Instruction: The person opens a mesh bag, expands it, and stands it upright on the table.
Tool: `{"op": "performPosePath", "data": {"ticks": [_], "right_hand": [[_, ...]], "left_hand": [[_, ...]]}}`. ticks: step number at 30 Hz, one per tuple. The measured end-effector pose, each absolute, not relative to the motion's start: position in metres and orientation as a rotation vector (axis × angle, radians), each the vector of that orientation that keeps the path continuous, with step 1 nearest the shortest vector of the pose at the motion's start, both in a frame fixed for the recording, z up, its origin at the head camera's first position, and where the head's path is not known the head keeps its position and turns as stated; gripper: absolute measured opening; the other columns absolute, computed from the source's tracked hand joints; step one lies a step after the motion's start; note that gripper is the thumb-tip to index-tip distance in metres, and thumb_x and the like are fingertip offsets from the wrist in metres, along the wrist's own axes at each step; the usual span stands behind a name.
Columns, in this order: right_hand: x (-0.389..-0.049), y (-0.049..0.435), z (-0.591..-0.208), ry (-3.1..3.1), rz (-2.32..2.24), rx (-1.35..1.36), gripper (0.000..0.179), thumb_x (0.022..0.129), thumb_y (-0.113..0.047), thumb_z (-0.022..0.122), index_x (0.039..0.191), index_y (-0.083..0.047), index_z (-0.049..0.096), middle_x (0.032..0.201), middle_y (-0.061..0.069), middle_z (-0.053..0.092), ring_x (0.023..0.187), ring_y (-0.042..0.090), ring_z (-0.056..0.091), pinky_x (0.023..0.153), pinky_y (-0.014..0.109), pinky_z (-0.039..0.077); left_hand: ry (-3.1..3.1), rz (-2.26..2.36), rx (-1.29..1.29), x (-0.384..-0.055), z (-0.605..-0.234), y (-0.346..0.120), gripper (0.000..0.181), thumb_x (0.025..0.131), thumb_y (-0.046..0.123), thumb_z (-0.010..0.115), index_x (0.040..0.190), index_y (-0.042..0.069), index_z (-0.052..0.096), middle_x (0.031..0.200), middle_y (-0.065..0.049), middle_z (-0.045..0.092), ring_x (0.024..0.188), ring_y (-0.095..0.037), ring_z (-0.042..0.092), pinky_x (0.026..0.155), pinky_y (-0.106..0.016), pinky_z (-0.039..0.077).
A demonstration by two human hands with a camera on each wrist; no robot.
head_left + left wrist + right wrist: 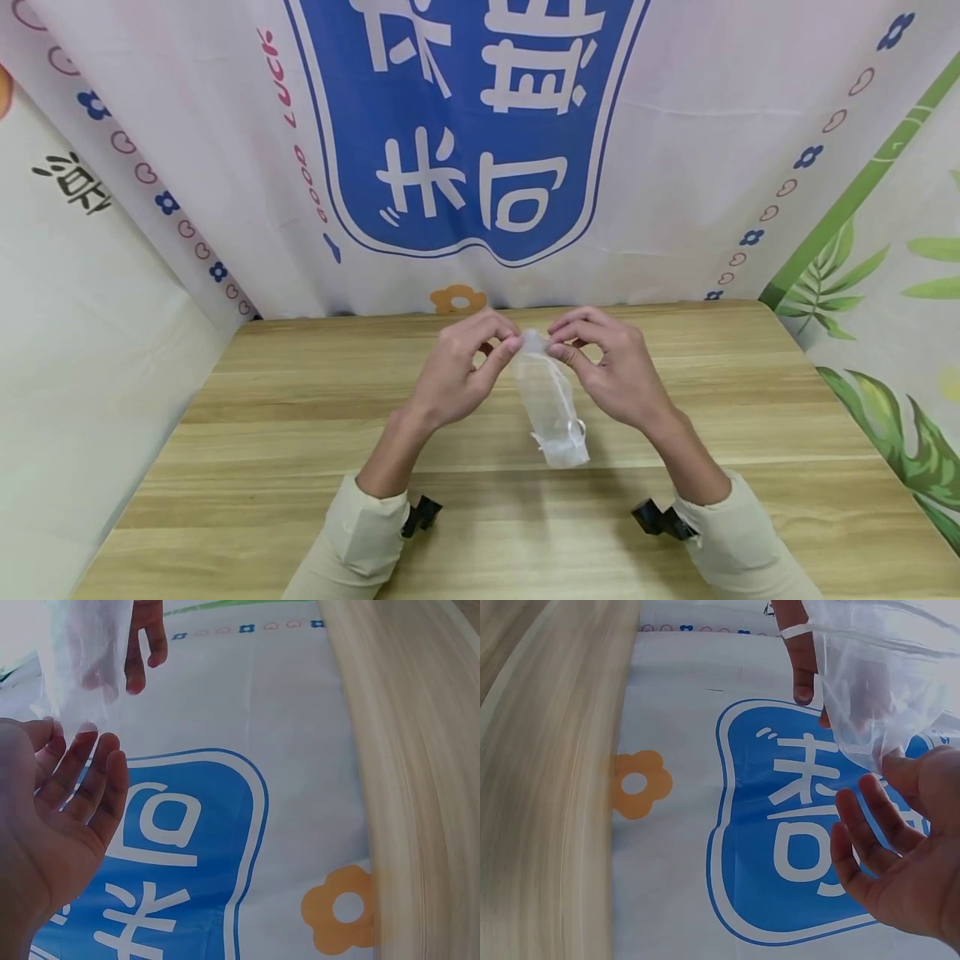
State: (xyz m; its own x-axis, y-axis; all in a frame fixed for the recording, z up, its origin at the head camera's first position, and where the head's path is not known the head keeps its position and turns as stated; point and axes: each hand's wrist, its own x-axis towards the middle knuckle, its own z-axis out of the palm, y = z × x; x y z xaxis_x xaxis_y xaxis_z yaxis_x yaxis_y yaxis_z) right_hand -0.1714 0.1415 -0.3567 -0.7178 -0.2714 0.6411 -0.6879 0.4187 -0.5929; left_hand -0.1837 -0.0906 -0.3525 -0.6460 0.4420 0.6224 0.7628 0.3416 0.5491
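Two-handed grasp of a sheer white drawstring pouch (546, 396). The pouch lies between the two hands, its far end at the fingertips and its body extending from them toward the person. The left hand (468, 362) pinches the left corner of that far end between thumb and forefinger; the right hand (611, 367) pinches the right corner in like manner, so neither hand is free. In both wrist views the other fingers of each hand are loosely bent.

Note the long axis: it runs from the gap between the fingertips back between the wrists, slanting toward the right hand's side. At the pinched end the hands are about equally near; the opposite end, which bears a thin white ribbon (577, 428), lies closer to the right wrist than to the left. The ribbon end thus points away from both sets of fingertips.

Beneath the hands is a wood-grain tabletop (300, 483); whether the pouch touches it cannot be told. Beyond the fingertips hangs a white printed curtain (697, 167) with a blue emblem (457, 212). A black device (422, 517) sits at the left sleeve (371, 529), another at the right.
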Motion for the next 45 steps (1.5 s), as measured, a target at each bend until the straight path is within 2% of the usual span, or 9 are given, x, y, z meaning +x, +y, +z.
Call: {"op": "performPosePath", "data": {"ticks": [5, 10, 17, 23, 28, 32, 38, 41, 45], "right_hand": [[-0.1717, 0.142, -0.3567, -2.181, 1.284, 0.786, 0.006, 0.093, 0.002, 0.079, 0.097, -0.002, 0.08, 0.106, 0.009, 0.077, 0.092, 0.016, 0.072, 0.081, 0.014, 0.057], [-0.1717, 0.1413, -0.3567, -2.106, 1.349, 0.792, 0.012, 0.089, 0.008, 0.081, 0.097, -0.002, 0.08, 0.103, 0.009, 0.076, 0.093, 0.008, 0.068, 0.08, 0.015, 0.058], [-0.1724, 0.1389, -0.3577, -2.108, 1.339, 0.848, 0.018, 0.085, 0.006, 0.086, 0.099, -0.004, 0.08, 0.101, 0.006, 0.079, 0.093, 0.01, 0.071, 0.081, 0.02, 0.059], [-0.172, 0.1385, -0.3578, -2.107, 1.294, 0.858, 0.015, 0.085, 0.004, 0.086, 0.096, -0.004, 0.082, 0.093, 0.006, 0.081, 0.083, 0.009, 0.071, 0.077, 0.016, 0.057], [-0.1741, 0.1403, -0.3575, -2.06, 1.221, 0.849, 0.016, 0.084, 0.008, 0.086, 0.094, -0.004, 0.082, 0.09, 0.008, 0.082, 0.079, 0.013, 0.073, 0.074, 0.012, 0.054], [-0.1752, 0.1406, -0.3572, -2.053, 1.19, 0.862, 0.017, 0.084, 0.007, 0.086, 0.095, -0.004, 0.082, 0.091, 0.007, 0.082, 0.081, 0.015, 0.074, 0.074, 0.014, 0.053], [-0.175, 0.1389, -0.3589, -2.077, 1.175, 0.884, 0.015, 0.085, 0.006, 0.085, 0.097, -0.004, 0.082, 0.092, 0.006, 0.082, 0.082, 0.015, 0.073, 0.075, 0.015, 0.054], [-0.1754, 0.1383, -0.36, -2.092, 1.164, 0.902, 0.015, 0.086, 0.005, 0.084, 0.098, -0.004, 0.082, 0.093, 0.005, 0.081, 0.082, 0.014, 0.072, 0.075, 0.015, 0.053], [-0.1753, 0.1386, -0.3599, -2.107, 1.147, 0.921, 0.012, 0.089, 0.004, 0.082, 0.097, -0.004, 0.081, 0.092, 0.004, 0.08, 0.084, 0.015, 0.072, 0.078, 0.014, 0.054]], "left_hand": [[-2.268, -1.286, -1.039, -0.1832, -0.352, -0.0911, 0.007, 0.105, 0.011, 0.069, 0.104, 0.006, 0.073, 0.104, -0.008, 0.074, 0.09, -0.016, 0.07, 0.074, -0.03, 0.065], [-2.29, -1.276, -1.019, -0.1823, -0.352, -0.0902, 0.012, 0.104, 0.013, 0.072, 0.113, 0.006, 0.076, 0.111, -0.007, 0.075, 0.094, -0.017, 0.072, 0.074, -0.025, 0.064], [-2.208, -1.262, -1.049, -0.1826, -0.3526, -0.087, 0.005, 0.101, 0.007, 0.074, 0.103, 0.005, 0.078, 0.107, -0.008, 0.077, 0.088, -0.015, 0.07, 0.073, -0.023, 0.063], [-2.165, -1.182, -1.078, -0.1836, -0.3524, -0.0876, 0.004, 0.099, 0.003, 0.075, 0.103, 0.003, 0.077, 0.099, -0.009, 0.079, 0.079, -0.013, 0.067, 0.067, -0.021, 0.059], [-2.086, -1.122, -1.068, -0.1874, -0.352, -0.0919, 0.003, 0.099, 0.004, 0.076, 0.099, 0.002, 0.078, 0.097, -0.009, 0.078, 0.079, -0.015, 0.069, 0.065, -0.021, 0.058], [-2.067, -1.102, -1.07, -0.1885, -0.3516, -0.0944, 0.002, 0.098, 0.004, 0.077, 0.099, 0.003, 0.079, 0.099, -0.008, 0.076, 0.08, -0.016, 0.069, 0.065, -0.022, 0.058], [-2.11, -1.152, -1.065, -0.1857, -0.3532, -0.0907, 0.017, 0.094, 0.0, 0.08, 0.11, 0.004, 0.078, 0.108, -0.01, 0.074, 0.08, -0.015, 0.067, 0.058, -0.022, 0.057], [-2.111, -1.206, -1.08, -0.1844, -0.3539, -0.0887, 0.013, 0.094, -0.003, 0.079, 0.106, 0.003, 0.078, 0.108, -0.011, 0.073, 0.079, -0.016, 0.068, 0.056, -0.02, 0.056], [-2.109, -1.268, -1.094, -0.1839, -0.354, -0.0886, 0.006, 0.095, -0.002, 0.078, 0.1, 0.001, 0.077, 0.108, -0.012, 0.073, 0.084, -0.018, 0.073, 0.06, -0.021, 0.059]]}}
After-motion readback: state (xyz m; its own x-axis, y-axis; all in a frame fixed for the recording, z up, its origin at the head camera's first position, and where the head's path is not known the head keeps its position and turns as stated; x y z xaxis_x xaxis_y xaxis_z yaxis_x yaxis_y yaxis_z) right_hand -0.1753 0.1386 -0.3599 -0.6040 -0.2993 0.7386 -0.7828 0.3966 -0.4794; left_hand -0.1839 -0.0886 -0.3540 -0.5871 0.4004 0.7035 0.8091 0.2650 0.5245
